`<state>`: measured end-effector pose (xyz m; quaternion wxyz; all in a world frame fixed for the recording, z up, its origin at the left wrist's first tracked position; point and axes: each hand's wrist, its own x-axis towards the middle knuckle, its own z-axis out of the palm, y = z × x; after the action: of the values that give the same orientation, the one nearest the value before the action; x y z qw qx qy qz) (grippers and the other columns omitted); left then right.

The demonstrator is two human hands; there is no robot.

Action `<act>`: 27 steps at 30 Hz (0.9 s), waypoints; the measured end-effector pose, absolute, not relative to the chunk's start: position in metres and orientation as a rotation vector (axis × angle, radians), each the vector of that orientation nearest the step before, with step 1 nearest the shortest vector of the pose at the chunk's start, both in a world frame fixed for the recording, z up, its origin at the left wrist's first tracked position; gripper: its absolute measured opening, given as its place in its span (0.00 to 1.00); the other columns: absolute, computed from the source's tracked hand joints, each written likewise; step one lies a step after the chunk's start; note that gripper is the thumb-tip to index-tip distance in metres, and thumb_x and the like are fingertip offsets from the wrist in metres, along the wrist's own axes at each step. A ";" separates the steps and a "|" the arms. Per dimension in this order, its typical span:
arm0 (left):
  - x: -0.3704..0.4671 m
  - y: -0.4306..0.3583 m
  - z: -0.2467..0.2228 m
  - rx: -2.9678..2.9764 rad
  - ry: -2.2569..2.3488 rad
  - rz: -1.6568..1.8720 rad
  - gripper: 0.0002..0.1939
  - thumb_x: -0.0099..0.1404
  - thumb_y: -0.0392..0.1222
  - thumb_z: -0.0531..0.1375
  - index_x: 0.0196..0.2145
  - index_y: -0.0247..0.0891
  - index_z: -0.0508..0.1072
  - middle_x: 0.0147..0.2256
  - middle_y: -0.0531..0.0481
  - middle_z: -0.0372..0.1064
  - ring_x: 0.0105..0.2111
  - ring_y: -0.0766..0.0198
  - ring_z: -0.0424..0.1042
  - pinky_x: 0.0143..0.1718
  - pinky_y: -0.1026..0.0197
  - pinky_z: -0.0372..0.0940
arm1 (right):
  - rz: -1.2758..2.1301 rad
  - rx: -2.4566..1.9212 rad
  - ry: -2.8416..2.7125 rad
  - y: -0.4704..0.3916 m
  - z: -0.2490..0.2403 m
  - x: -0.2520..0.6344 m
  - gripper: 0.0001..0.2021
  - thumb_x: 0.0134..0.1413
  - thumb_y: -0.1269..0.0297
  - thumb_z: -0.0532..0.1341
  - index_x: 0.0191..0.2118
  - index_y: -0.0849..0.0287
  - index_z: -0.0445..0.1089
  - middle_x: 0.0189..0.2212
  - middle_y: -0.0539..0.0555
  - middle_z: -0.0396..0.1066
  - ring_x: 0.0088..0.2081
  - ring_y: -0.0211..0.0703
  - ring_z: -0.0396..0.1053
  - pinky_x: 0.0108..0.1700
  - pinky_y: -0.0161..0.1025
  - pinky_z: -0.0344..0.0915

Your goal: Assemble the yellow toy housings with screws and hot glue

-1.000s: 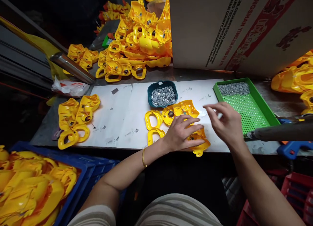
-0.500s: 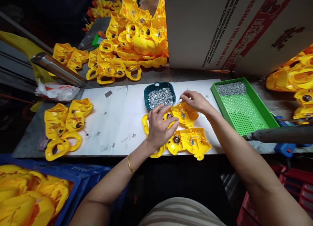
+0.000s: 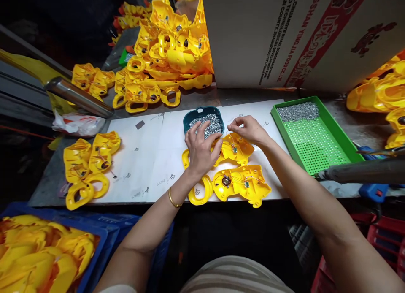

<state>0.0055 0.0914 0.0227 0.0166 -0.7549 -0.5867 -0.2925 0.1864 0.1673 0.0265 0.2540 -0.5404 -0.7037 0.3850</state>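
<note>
My left hand [image 3: 201, 151], fingers apart, is over the near edge of a dark teal bowl [image 3: 187, 123] of small silvery screws [image 3: 212, 123]. Its wrist wears a gold bangle. My right hand [image 3: 248, 129] is pinched just right of the bowl, above the upper yellow shell [image 3: 242, 149]; whatever lies between its fingertips is too small to make out. Below that shell lies a second yellow shell [image 3: 257, 183] with a round dark speaker, wires and a small green board. Both shells lie open side up, with ring handles at their left ends; my left hand partly covers the upper one.
Two more yellow shells [image 3: 77, 155] lie at the left of the white sheet [image 3: 148, 158]. A green tray [image 3: 329, 137] with screws stands right, near a dark tool [image 3: 354, 172]. Behind are a heap of yellow shells [image 3: 186, 58] and a carton [image 3: 247, 39]. A blue crate [image 3: 104, 238] is lower left.
My left hand has moved up and slightly left over the bowl's near part, uncovering the lower shell's ring handle. My right hand has shifted slightly left, still pinched. The camera view has shifted a little.
</note>
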 end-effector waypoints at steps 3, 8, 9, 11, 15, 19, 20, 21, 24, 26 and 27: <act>0.014 0.098 0.026 -2.400 -1.951 -0.956 0.10 0.67 0.44 0.59 0.43 0.45 0.78 0.60 0.46 0.63 0.63 0.48 0.52 0.62 0.37 0.48 | 0.901 -1.341 -1.868 0.154 0.030 0.193 0.12 0.57 0.57 0.62 0.30 0.60 0.74 0.33 0.55 0.77 0.37 0.44 0.72 0.43 0.41 0.62; 0.033 0.106 0.032 -2.646 -2.076 -1.023 0.10 0.69 0.44 0.58 0.36 0.42 0.79 0.61 0.47 0.62 0.65 0.51 0.50 0.65 0.40 0.46 | 0.770 -1.189 -1.797 0.127 0.032 0.207 0.23 0.58 0.42 0.58 0.28 0.58 0.73 0.29 0.54 0.77 0.35 0.44 0.71 0.44 0.43 0.62; 0.035 0.106 0.033 -2.676 -2.099 -1.046 0.09 0.68 0.45 0.59 0.35 0.43 0.79 0.60 0.47 0.62 0.65 0.51 0.50 0.65 0.41 0.46 | 0.753 -1.191 -1.779 0.123 0.031 0.209 0.24 0.58 0.41 0.57 0.28 0.57 0.73 0.30 0.54 0.77 0.35 0.44 0.71 0.45 0.44 0.62; 0.039 0.106 0.034 -2.712 -2.130 -1.087 0.08 0.68 0.45 0.60 0.36 0.44 0.78 0.60 0.49 0.63 0.65 0.52 0.50 0.65 0.42 0.48 | 0.733 -1.196 -1.769 0.118 0.029 0.212 0.23 0.58 0.40 0.57 0.28 0.56 0.73 0.30 0.53 0.76 0.36 0.45 0.71 0.46 0.45 0.62; 0.043 0.102 0.038 -2.694 -2.143 -1.033 0.06 0.66 0.44 0.61 0.34 0.44 0.78 0.62 0.49 0.59 0.66 0.51 0.48 0.66 0.40 0.45 | 0.679 -1.280 -1.703 0.111 0.020 0.220 0.19 0.62 0.48 0.55 0.33 0.57 0.74 0.35 0.56 0.75 0.40 0.46 0.71 0.45 0.44 0.65; 0.052 0.099 0.045 -2.719 -2.153 -0.793 0.07 0.65 0.44 0.62 0.32 0.42 0.79 0.64 0.48 0.56 0.67 0.48 0.44 0.68 0.38 0.37 | 0.917 -1.491 -1.509 0.100 0.005 0.230 0.18 0.63 0.53 0.53 0.46 0.60 0.73 0.41 0.58 0.75 0.29 0.42 0.72 0.35 0.41 0.68; 0.054 0.098 0.045 -2.732 -2.168 -0.745 0.08 0.65 0.45 0.62 0.32 0.41 0.79 0.64 0.47 0.56 0.68 0.48 0.44 0.68 0.38 0.36 | 1.029 -1.513 -1.476 0.097 0.003 0.232 0.18 0.63 0.54 0.54 0.48 0.60 0.71 0.41 0.58 0.75 0.26 0.40 0.71 0.33 0.41 0.68; 0.057 0.098 0.045 -2.738 -2.186 -0.711 0.08 0.65 0.45 0.62 0.33 0.41 0.79 0.64 0.47 0.56 0.68 0.48 0.44 0.68 0.38 0.36 | 1.121 -1.520 -1.453 0.094 0.001 0.232 0.18 0.62 0.54 0.54 0.50 0.61 0.71 0.40 0.58 0.76 0.24 0.39 0.71 0.31 0.40 0.68; 0.061 0.099 0.043 -2.713 -2.218 -0.666 0.09 0.66 0.46 0.61 0.33 0.42 0.79 0.64 0.48 0.57 0.68 0.49 0.45 0.67 0.38 0.37 | 1.216 -1.505 -1.441 0.089 0.000 0.232 0.18 0.62 0.56 0.55 0.50 0.62 0.70 0.37 0.57 0.76 0.24 0.38 0.71 0.32 0.39 0.69; 0.063 0.099 0.040 -2.696 -2.208 -0.642 0.09 0.66 0.47 0.61 0.33 0.42 0.79 0.64 0.49 0.58 0.67 0.49 0.46 0.67 0.36 0.38 | 1.220 -1.503 -1.455 0.089 0.000 0.231 0.17 0.62 0.56 0.54 0.49 0.61 0.71 0.36 0.55 0.76 0.23 0.38 0.71 0.33 0.38 0.68; 0.063 0.100 0.039 -2.691 -2.194 -0.631 0.09 0.66 0.47 0.61 0.33 0.43 0.79 0.64 0.49 0.58 0.67 0.48 0.46 0.66 0.36 0.38 | 1.221 -1.499 -1.471 0.089 0.000 0.230 0.16 0.63 0.57 0.54 0.48 0.61 0.71 0.34 0.54 0.76 0.23 0.38 0.71 0.33 0.38 0.68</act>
<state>0.0630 0.0995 0.0386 -0.1925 -0.7482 -0.6102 -0.1754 0.2301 0.0890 0.0004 0.3487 -0.5783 -0.5674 0.4712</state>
